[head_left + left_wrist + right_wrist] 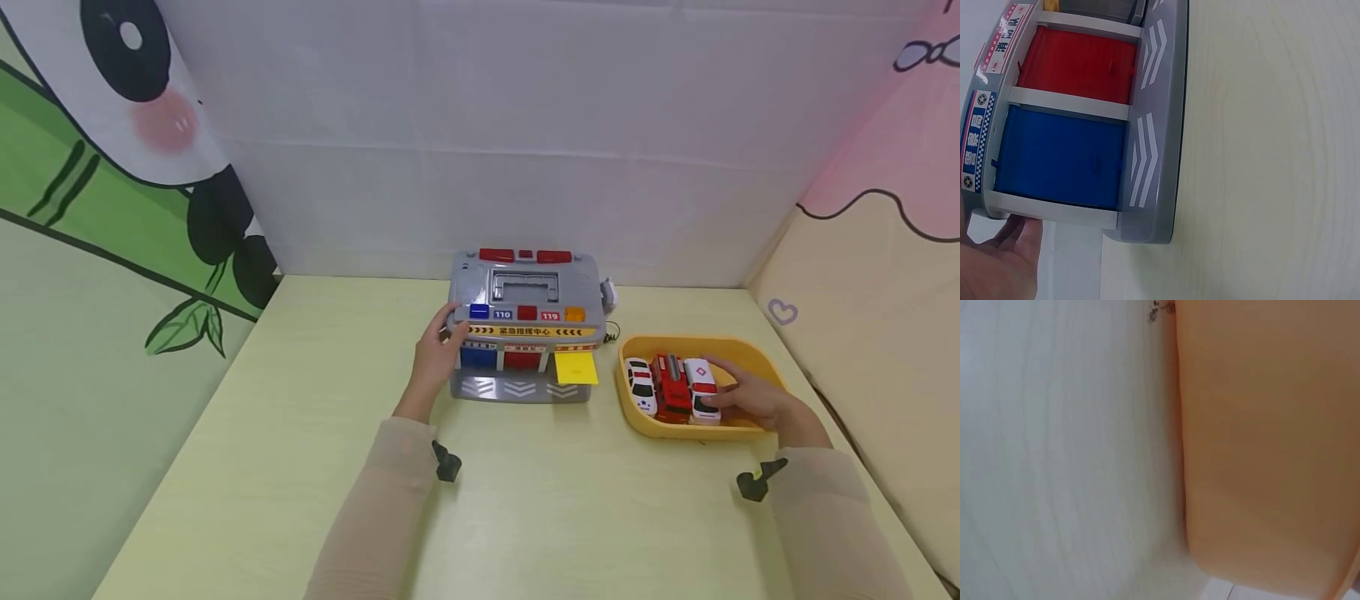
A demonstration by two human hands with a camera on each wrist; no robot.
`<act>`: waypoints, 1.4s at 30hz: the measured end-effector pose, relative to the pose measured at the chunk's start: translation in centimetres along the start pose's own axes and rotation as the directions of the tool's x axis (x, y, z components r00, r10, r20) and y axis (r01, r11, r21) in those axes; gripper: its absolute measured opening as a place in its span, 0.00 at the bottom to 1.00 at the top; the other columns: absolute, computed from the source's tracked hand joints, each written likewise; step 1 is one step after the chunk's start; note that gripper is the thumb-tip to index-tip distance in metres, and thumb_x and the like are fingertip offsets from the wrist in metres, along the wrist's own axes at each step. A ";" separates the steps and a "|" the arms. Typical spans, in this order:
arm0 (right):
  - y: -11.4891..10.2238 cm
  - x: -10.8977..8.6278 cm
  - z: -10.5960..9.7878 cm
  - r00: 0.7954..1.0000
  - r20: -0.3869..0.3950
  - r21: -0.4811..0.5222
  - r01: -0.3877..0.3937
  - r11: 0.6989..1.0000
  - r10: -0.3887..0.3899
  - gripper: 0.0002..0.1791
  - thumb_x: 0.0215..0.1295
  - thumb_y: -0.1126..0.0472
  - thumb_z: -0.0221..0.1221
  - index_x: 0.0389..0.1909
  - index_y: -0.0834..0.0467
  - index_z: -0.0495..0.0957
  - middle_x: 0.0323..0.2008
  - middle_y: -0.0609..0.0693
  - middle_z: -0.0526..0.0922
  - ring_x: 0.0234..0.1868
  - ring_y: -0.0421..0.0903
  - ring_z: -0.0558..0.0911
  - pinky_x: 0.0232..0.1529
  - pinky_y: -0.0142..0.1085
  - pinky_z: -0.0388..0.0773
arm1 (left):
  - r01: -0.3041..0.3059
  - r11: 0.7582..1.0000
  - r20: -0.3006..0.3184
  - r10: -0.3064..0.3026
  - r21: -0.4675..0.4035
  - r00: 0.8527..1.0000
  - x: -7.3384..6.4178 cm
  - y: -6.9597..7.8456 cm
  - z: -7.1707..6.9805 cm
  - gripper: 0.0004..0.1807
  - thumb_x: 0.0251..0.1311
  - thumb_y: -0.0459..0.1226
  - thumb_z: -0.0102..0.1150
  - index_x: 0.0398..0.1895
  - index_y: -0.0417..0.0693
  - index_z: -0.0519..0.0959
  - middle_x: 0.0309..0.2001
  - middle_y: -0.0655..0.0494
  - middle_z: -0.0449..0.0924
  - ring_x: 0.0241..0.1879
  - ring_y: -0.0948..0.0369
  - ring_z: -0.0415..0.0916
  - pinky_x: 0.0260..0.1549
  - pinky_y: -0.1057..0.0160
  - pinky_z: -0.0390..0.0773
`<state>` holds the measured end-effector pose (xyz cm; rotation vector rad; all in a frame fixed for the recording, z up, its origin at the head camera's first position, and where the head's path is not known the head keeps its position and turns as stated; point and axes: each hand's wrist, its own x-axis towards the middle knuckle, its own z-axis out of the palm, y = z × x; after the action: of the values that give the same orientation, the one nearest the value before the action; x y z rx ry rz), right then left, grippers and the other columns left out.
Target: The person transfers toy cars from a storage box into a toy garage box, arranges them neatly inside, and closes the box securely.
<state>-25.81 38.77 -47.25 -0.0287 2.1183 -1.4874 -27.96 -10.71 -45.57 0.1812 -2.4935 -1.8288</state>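
Observation:
A grey toy emergency station (525, 287) with a blue door (1060, 156), a red door (1079, 65) and a raised yellow door (576, 368) stands on the table. My left hand (437, 358) holds its left side, thumb on the front and fingers at the side wall. In the yellow tray (757, 367) lie a white police car (641, 387), a red fire truck (671, 387) and a white toy ambulance (702, 387). My right hand (753, 398) reaches in from the right, with finger and thumb gripping the ambulance. The right wrist view shows only the tray's outer wall (1266, 444) and tabletop.
The pale wooden table (300, 467) reaches back to a white cloth wall (495, 200). Printed panels (870, 317) flank it on both sides. A small grey-white part (608, 295) juts from the station's right side, with a dark squiggle (612, 333) beneath.

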 end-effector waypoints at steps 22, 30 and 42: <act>0.3 -0.1 -0.4 1.000 0.025 0.057 0.002 0.998 -0.003 0.48 0.68 0.68 0.57 0.74 0.62 0.30 0.58 0.73 0.66 0.47 0.52 0.79 0.51 0.45 0.78 | -0.034 0.999 0.002 0.034 0.005 0.999 0.0 -0.3 0.1 0.25 0.71 0.52 0.49 0.70 0.70 0.64 0.70 0.54 0.63 0.64 0.50 0.64 0.58 0.45 0.69; 0.1 -0.4 -0.4 1.000 0.026 0.035 0.017 0.999 -0.018 0.48 0.69 0.67 0.57 0.73 0.63 0.30 0.62 0.81 0.55 0.51 0.53 0.78 0.54 0.45 0.76 | -0.042 0.999 0.000 0.042 -0.002 0.999 0.0 -0.4 0.1 0.25 0.71 0.52 0.49 0.70 0.69 0.65 0.69 0.53 0.64 0.64 0.49 0.65 0.58 0.45 0.68; -0.1 -0.7 -1.0 1.000 0.016 0.127 0.023 0.992 -0.025 0.46 0.69 0.70 0.56 0.72 0.63 0.31 0.47 0.56 0.76 0.44 0.47 0.81 0.48 0.39 0.80 | -0.033 0.999 -0.009 0.034 0.014 0.999 -0.1 -0.3 0.2 0.25 0.71 0.52 0.49 0.70 0.70 0.64 0.69 0.53 0.64 0.64 0.49 0.65 0.59 0.45 0.68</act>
<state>-25.71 39.81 -46.69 -0.0202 2.0122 -1.6273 -27.91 -10.61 -45.93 0.1475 -2.4877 -1.7942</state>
